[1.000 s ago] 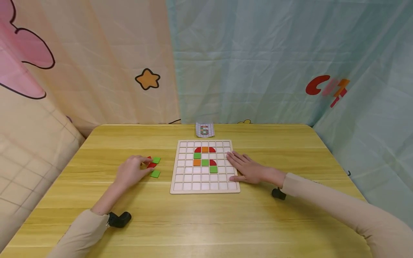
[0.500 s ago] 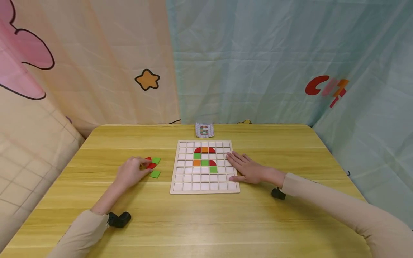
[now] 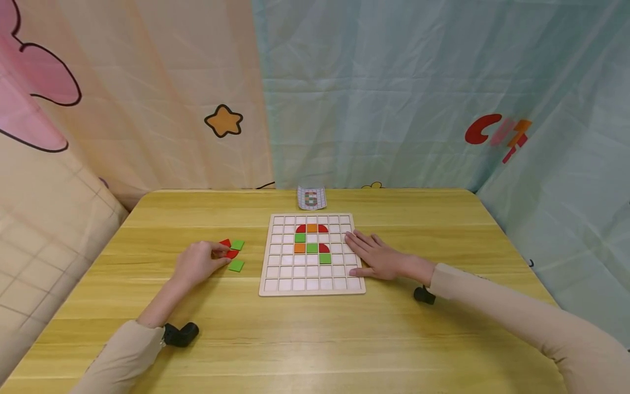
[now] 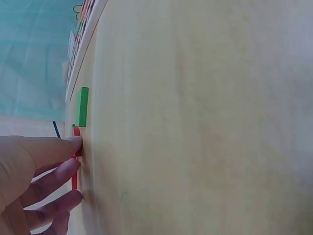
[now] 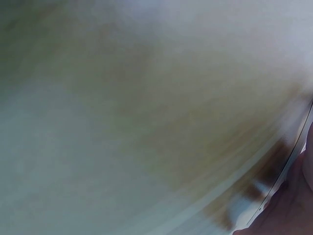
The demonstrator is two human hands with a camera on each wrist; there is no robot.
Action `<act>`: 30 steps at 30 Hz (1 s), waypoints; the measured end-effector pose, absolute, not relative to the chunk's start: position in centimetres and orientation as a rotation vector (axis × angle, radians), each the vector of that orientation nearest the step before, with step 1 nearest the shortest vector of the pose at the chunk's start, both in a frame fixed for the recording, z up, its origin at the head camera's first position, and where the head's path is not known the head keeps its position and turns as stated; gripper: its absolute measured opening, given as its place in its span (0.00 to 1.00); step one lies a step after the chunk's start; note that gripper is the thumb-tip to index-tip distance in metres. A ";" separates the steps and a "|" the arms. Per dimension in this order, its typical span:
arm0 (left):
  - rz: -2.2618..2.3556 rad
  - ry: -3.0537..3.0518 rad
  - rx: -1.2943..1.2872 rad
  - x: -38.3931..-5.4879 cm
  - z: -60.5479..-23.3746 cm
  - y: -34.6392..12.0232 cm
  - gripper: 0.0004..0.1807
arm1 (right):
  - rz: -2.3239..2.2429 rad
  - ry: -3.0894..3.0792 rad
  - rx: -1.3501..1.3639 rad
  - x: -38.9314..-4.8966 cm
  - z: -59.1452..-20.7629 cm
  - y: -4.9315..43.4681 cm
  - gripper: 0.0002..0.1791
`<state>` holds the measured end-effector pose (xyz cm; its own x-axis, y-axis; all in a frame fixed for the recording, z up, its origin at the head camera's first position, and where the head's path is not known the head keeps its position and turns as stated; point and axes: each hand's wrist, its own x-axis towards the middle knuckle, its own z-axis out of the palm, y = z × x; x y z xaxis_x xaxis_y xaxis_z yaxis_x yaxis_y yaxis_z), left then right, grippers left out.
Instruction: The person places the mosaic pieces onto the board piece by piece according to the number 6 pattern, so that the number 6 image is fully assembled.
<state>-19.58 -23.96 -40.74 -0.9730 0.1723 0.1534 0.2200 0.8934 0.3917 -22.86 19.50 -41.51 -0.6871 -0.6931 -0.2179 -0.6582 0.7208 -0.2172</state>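
In the head view my left hand (image 3: pixel 197 262) is at the left, its thumb and fingertips pinching a red quarter-round tile (image 3: pixel 233 254) on the table. Another red tile (image 3: pixel 225 242) and a green square tile (image 3: pixel 237 245) lie just behind it; a second green square tile (image 3: pixel 236 266) lies in front. The left wrist view shows the thumb against the red tile (image 4: pixel 77 132), partly hidden by the fingers. My right hand (image 3: pixel 379 257) rests flat, fingers spread, on the right edge of a white grid board (image 3: pixel 285 272). Red, orange and green tiles (image 3: pixel 312 248) sit in its middle squares.
A small card (image 3: pixel 311 198) with a coloured figure on a grid stands behind the board, near the table's far edge. Curtains (image 3: pixel 344 109) hang behind and at the sides of the wooden table (image 3: pixel 305 339). The right wrist view is mostly blurred table surface.
My left fingertips have shifted slightly left and nearer to me, showing more of the red tiles. The right hand and the tiles on the board have not moved.
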 end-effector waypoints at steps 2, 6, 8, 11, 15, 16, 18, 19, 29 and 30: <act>-0.633 -2.964 -0.298 -19.6 -40.6 -24.0 0.14 | -0.172 2.643 -1.059 -22.9 -41.5 19.5 0.48; -0.626 -3.007 -0.285 -19.8 -40.3 -23.9 0.16 | -0.173 2.644 -1.053 -22.9 -41.5 19.6 0.49; -0.621 -3.025 -0.279 -19.9 -40.2 -23.9 0.16 | -0.172 2.644 -1.050 -22.9 -41.5 19.6 0.49; -0.615 -3.045 -0.282 -20.1 -40.1 -24.0 0.16 | -0.165 2.645 -1.054 -22.9 -41.6 19.6 0.49; -0.611 -3.060 -0.293 -20.2 -40.0 -24.0 0.16 | -0.154 2.643 -1.060 -22.9 -41.6 19.6 0.49; -0.611 -3.063 -0.298 -20.2 -40.0 -24.1 0.17 | -0.155 2.642 -1.061 -22.9 -41.6 19.6 0.49; -0.608 -3.070 -0.303 -20.2 -40.0 -24.1 0.17 | -0.155 2.641 -1.057 -22.9 -41.6 19.6 0.49; -0.608 -3.074 -0.305 -20.2 -39.9 -24.1 0.17 | -0.155 2.641 -1.055 -22.9 -41.6 19.6 0.49; -0.608 -3.108 -0.363 -20.6 -39.6 -24.2 0.16 | -0.164 2.648 -1.065 -22.8 -41.5 19.5 0.49; -0.607 -3.107 -0.368 -20.6 -39.6 -24.3 0.16 | -0.165 2.648 -1.067 -22.8 -41.5 19.5 0.49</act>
<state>-20.65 -24.25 -39.57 -0.9723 0.2336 -0.0006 0.2161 0.9008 0.3766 -22.84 19.54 -41.52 -0.6877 -0.6933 -0.2154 -0.6612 0.7207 -0.2083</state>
